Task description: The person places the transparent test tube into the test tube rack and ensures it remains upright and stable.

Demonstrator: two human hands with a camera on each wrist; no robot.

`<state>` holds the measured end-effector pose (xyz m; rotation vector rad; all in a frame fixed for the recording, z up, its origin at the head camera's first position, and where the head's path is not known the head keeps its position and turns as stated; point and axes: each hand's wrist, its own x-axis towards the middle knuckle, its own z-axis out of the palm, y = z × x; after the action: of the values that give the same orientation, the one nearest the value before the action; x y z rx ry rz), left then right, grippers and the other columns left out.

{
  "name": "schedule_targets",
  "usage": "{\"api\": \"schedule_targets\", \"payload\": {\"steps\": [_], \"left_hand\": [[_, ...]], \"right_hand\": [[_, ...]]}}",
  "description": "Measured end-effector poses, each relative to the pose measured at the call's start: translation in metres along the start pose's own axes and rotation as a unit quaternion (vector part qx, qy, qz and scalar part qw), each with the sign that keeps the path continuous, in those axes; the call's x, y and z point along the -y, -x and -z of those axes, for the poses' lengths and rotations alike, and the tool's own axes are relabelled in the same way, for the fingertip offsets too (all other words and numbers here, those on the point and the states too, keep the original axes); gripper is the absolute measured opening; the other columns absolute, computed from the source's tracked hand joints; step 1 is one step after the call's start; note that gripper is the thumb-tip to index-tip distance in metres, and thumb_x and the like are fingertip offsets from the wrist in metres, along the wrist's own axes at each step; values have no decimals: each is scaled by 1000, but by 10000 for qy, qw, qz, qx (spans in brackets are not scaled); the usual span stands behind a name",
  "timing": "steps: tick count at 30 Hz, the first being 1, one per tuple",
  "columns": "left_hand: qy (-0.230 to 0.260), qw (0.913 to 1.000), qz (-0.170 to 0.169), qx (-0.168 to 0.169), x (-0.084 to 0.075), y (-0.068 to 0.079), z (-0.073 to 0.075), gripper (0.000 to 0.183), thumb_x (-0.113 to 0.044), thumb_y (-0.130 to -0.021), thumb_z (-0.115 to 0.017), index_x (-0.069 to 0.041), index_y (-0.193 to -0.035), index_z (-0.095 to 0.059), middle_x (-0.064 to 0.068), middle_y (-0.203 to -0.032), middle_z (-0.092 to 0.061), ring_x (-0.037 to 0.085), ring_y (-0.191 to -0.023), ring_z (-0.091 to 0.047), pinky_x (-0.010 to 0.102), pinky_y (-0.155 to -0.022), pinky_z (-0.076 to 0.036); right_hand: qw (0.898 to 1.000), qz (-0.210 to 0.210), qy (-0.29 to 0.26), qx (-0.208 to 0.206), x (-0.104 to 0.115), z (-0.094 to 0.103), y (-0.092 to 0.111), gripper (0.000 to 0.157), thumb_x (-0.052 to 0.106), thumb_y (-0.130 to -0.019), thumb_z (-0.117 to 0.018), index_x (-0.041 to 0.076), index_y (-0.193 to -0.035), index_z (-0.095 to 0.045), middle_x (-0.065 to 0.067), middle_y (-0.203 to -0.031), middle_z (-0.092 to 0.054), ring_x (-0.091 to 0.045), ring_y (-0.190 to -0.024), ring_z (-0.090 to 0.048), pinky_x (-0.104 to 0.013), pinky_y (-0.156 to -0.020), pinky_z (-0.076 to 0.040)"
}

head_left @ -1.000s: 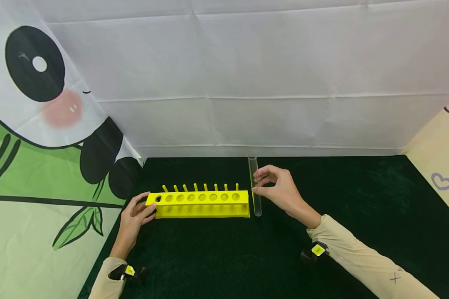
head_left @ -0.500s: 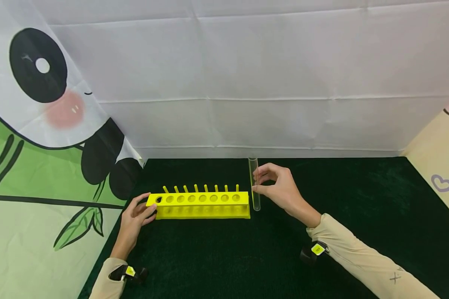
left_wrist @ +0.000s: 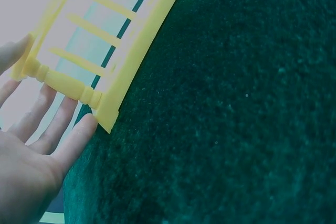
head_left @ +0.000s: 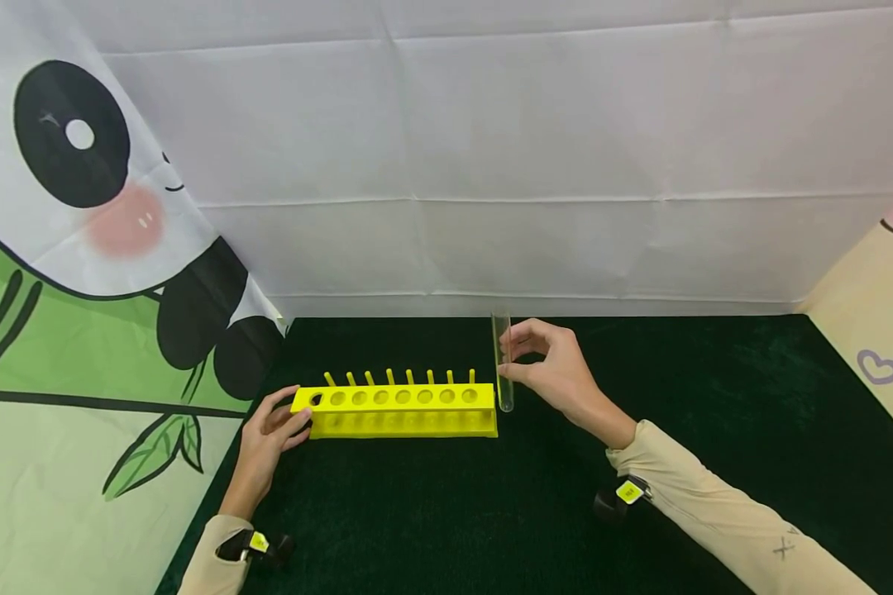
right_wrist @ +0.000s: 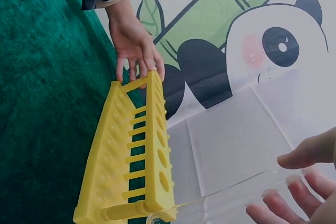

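A yellow test tube rack (head_left: 391, 408) stands lengthwise on the dark green cloth, its top row of round holes holding no tubes. My left hand (head_left: 262, 446) grips its left end; in the left wrist view the thumb lies at the rack's (left_wrist: 138, 64) upper plate and the fingers are by the end post. Just off the rack's right end, my right hand (head_left: 556, 369) pinches a clear glass test tube (head_left: 504, 395) between thumb and fingers. The tube is nearly upright, rounded end down. In the right wrist view the tube's lower end overlaps the rack's (right_wrist: 151, 156) near end.
Several yellow pegs (head_left: 390, 377) rise along the rack's back side. Green cloth (head_left: 432, 512) covers the table. A white curtain (head_left: 536, 165) hangs behind it, and a panda-printed sheet (head_left: 126, 240) borders the left side.
My right hand has raised the test tube slightly and shifted it a little left, closer to the rack's right end. The left hand and the rack have stayed in place.
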<state>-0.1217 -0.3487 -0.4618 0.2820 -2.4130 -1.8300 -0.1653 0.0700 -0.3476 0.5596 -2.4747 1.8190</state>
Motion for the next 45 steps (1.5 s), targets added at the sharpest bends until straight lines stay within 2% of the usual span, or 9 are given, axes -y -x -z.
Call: {"api": "schedule_targets", "payload": {"steps": [2,6,13,23,33,45], "left_hand": [[-6,10000,-40,-17,3,-1,0,55,-35,-91,-63,-17,-139,-42,18,-130,-50,5,-100,-60,35,-85,-53],[-19,10000,-59,-55,4,-3,-2,54,-37,-90,-64,-20,-138,-44,18,-131,-51,6,-100,-60,34,-84,-53],[-52,9999,-36,-92,4,-3,-4,60,-37,-90,-63,-14,-140,-40,20,-132,-49,8,-102,-60,33,-85,-53],[-51,9999,-52,-154,5,-3,-6,61,-37,-90,-63,-13,-140,-40,14,-129,-52,19,-108,-59,32,-84,-53],[-1,9999,-34,-140,0,-2,-9,60,-35,-91,-63,-12,-140,-40,19,-131,-50,7,-100,-60,34,-85,-53],[-58,9998,10,-213,2,-4,-12,57,-35,-91,-63,-15,-140,-41,19,-131,-50,3,-100,-60,33,-84,-54]], "right_hand": [[10000,37,34,-31,1,0,-2,27,2,-77,-74,7,-102,-63,-7,-100,-61,-22,-89,-59,-44,-86,-48],[9999,88,45,-68,3,0,-6,26,2,-77,-74,7,-100,-63,-6,-99,-61,-22,-88,-59,-44,-86,-48],[9999,123,8,-22,3,1,-10,27,2,-77,-74,6,-101,-63,-6,-100,-62,-21,-89,-59,-42,-85,-48],[9999,150,-45,14,4,1,-16,28,3,-77,-75,8,-101,-63,-6,-99,-62,-21,-89,-60,-42,-86,-48],[9998,160,-121,24,2,0,-22,27,3,-77,-75,8,-101,-63,-6,-98,-62,-22,-89,-60,-42,-87,-47],[9993,275,-200,138,1,-1,-28,28,3,-77,-75,5,-102,-63,-6,-100,-62,-24,-90,-59,-43,-87,-47]]}}
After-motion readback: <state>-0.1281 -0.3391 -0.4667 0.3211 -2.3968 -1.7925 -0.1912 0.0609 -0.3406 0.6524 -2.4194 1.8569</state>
